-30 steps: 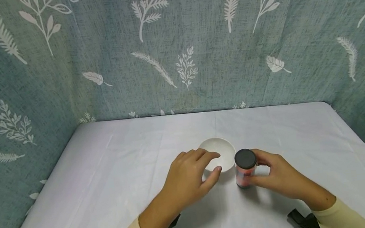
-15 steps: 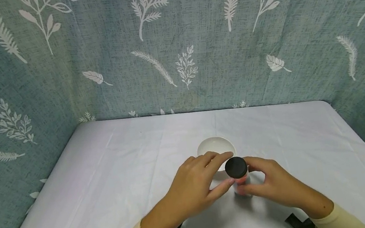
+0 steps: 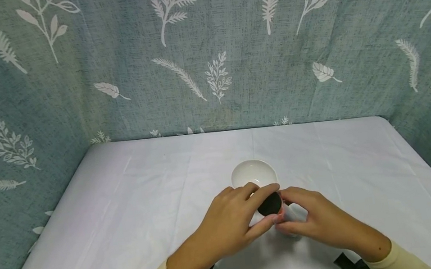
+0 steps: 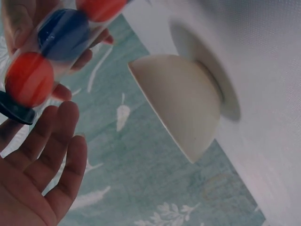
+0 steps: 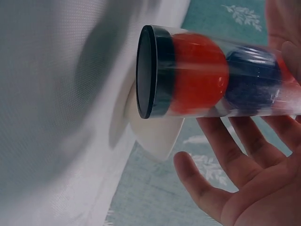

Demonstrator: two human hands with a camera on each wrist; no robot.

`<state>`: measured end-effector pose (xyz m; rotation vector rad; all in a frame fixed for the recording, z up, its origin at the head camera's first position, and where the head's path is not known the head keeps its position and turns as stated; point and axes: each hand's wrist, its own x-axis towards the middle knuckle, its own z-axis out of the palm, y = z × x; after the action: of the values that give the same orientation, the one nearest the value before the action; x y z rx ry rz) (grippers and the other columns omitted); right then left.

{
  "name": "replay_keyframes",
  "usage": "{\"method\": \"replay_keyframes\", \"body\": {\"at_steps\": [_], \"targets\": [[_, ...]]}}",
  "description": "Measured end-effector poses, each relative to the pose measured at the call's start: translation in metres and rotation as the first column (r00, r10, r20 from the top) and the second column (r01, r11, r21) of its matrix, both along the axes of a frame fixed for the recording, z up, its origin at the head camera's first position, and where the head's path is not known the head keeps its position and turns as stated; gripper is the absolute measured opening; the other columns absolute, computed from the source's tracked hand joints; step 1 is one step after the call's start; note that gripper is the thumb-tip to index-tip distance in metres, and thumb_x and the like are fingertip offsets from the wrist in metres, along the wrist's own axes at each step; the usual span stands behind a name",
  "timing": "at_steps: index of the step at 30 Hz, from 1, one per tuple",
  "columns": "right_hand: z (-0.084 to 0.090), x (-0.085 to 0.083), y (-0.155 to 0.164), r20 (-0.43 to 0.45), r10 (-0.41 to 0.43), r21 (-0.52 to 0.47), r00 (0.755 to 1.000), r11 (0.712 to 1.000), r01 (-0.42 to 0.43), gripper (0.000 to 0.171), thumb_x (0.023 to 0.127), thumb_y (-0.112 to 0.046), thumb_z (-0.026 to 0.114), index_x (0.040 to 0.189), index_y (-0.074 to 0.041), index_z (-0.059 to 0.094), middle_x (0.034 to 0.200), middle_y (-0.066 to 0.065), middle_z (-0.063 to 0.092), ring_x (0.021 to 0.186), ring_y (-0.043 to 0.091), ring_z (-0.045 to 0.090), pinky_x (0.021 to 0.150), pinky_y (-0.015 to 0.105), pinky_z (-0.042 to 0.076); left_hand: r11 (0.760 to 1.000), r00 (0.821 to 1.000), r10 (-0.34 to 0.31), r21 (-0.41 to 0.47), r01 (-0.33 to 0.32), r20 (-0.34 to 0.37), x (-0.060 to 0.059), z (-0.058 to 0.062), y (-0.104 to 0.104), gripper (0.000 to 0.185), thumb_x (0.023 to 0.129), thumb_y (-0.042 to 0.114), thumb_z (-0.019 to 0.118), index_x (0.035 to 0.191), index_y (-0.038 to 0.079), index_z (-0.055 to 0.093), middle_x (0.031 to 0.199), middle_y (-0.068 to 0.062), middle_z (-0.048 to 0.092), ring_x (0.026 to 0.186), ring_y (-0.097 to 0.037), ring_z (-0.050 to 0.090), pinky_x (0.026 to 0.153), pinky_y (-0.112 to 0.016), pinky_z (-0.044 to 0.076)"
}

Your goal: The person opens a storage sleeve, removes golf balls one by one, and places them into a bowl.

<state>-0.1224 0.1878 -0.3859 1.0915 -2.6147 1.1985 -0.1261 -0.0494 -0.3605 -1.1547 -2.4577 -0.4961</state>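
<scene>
My right hand (image 3: 312, 219) grips a clear plastic tube (image 5: 211, 75) holding red and blue balls, tilted over the table with its black lid (image 3: 269, 203) pointing toward the left. My left hand (image 3: 246, 214) is cupped about the lid, index finger above it and thumb below. In the wrist views its fingers (image 4: 51, 150) are fairly straight, with a gap to the lid (image 5: 150, 70). A small empty white bowl (image 3: 253, 174) stands on the table just beyond both hands.
A white cloth covers the table (image 3: 126, 201). Teal curtain with white leaf print (image 3: 206, 63) walls the back and both sides. A black wrist strap (image 3: 351, 264) shows at the bottom right.
The right hand lifted the tube off the table, carried it left and tilted it. The left hand moved from the bowl's rim to cup round the lid.
</scene>
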Motion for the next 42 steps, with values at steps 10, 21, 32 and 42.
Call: {"method": "replay_keyframes", "body": {"at_steps": [10,21,32,42], "targets": [[0.0029,0.0042,-0.0022,-0.029,-0.012,0.024,1.000,1.000,0.012,0.037,0.089,-0.030,0.076,0.121,-0.031,0.058,0.112,-0.016,0.060,0.096,0.001,0.056,0.082,0.025,0.052,1.000,1.000,0.010,-0.010,-0.010,-0.003,-0.0014,0.0008,-0.0012,0.044,0.097,0.052,0.059,0.135,0.030,0.056,0.092,0.010,0.058,0.065,-0.006,0.052,0.066,-0.026,0.047],[0.0019,0.0038,-0.0016,0.044,-0.049,0.037,0.998,0.998,0.047,0.049,0.090,-0.034,0.075,0.134,-0.028,0.056,0.110,-0.017,0.059,0.088,0.001,0.054,0.073,0.021,0.050,1.000,1.000,0.008,-0.015,-0.008,0.021,-0.0027,0.0003,-0.0015,0.044,0.096,0.054,0.059,0.133,0.031,0.057,0.089,0.010,0.056,0.062,-0.004,0.048,0.062,-0.024,0.046],[0.0031,0.0063,0.0008,0.033,-0.115,0.095,0.993,0.989,0.112,0.057,0.087,-0.041,0.075,0.139,-0.027,0.058,0.106,-0.018,0.057,0.084,0.002,0.051,0.070,0.019,0.045,0.999,0.975,-0.035,0.012,0.033,0.221,-0.0015,-0.0001,-0.0020,0.044,0.097,0.047,0.061,0.137,0.030,0.053,0.094,0.006,0.054,0.066,-0.003,0.047,0.060,-0.016,0.041],[0.0015,0.0057,0.0007,0.011,-0.151,0.111,0.988,0.983,0.149,0.054,0.085,-0.041,0.077,0.134,-0.025,0.061,0.103,-0.017,0.056,0.080,0.002,0.050,0.066,0.018,0.045,0.998,0.969,-0.050,0.056,0.038,0.240,-0.0032,-0.0043,-0.0002,0.044,0.096,0.044,0.065,0.136,0.028,0.055,0.095,0.006,0.057,0.066,-0.003,0.049,0.061,-0.015,0.042]]}}
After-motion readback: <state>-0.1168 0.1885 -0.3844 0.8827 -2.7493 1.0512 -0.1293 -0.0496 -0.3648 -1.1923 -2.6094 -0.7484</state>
